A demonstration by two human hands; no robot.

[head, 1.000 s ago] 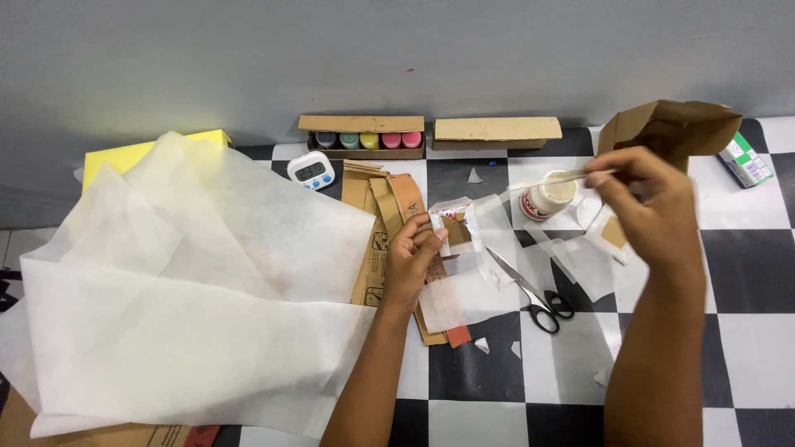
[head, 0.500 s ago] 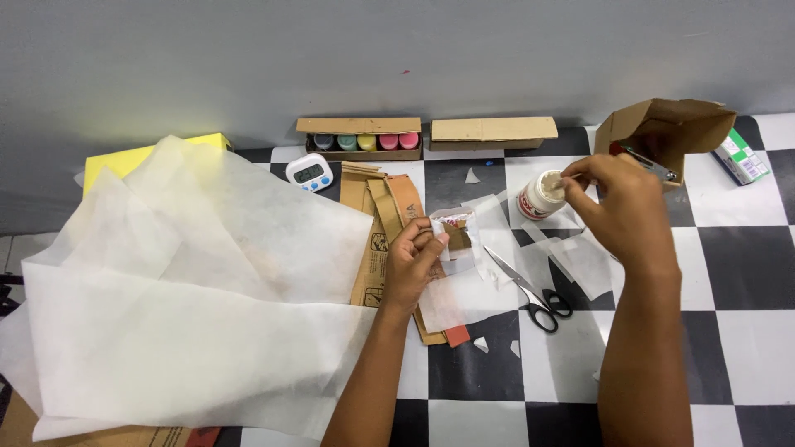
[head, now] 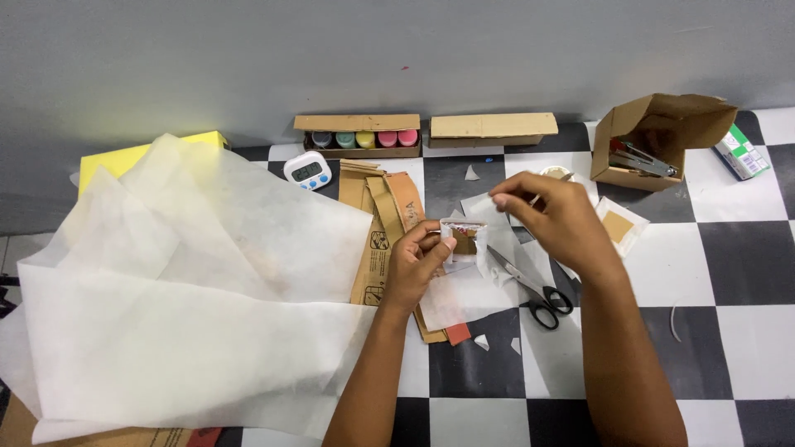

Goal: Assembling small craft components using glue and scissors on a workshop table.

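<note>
White tissue paper (head: pixel 190 314) in big crumpled sheets, covering left half of black-and-white checkered tabletop (head: pixel 745 273). Brown cardboard strips (head: pixel 385 219) fanned under its right edge.

Left hand (head: pixel 418 261) pinching small paper-wrapped cardboard square (head: pixel 462 242) between thumb and fingers, closed on its left edge, square held just above a loose white sheet near table centre. Right hand (head: pixel 553 217) hovering just right of square, fingertips drawn together on what looks like a thin stick or brush handle; exact grip and contents hard to tell. Small white glue pot (head: pixel 556 173) just behind right hand, mostly covered by it.

For doing this step well, by judgement: keep left pinch firm at the edge only, so the wrap face stays free; bring right fingertips in low and steady; press folds flat from centre outward; keep black-handled scissors (head: pixel 530 290) clear of the wrist, blades lying just beside the work.

Hidden or unclear:
- Open cardboard box (head: pixel 662 136) at back right, stapler-like metal tool inside, partly shadowed.
- Tray of paint pots (head: pixel 358 137) against wall, lids only showing.
- Small digital timer (head: pixel 307 170), display too small to make out.
- Yellow block (head: pixel 124 157) mostly buried under tissue.
- Second wrapped square (head: pixel 619 225) partly behind right hand.
- Green-and-white carton (head: pixel 739 151) cut off near right edge.
</note>
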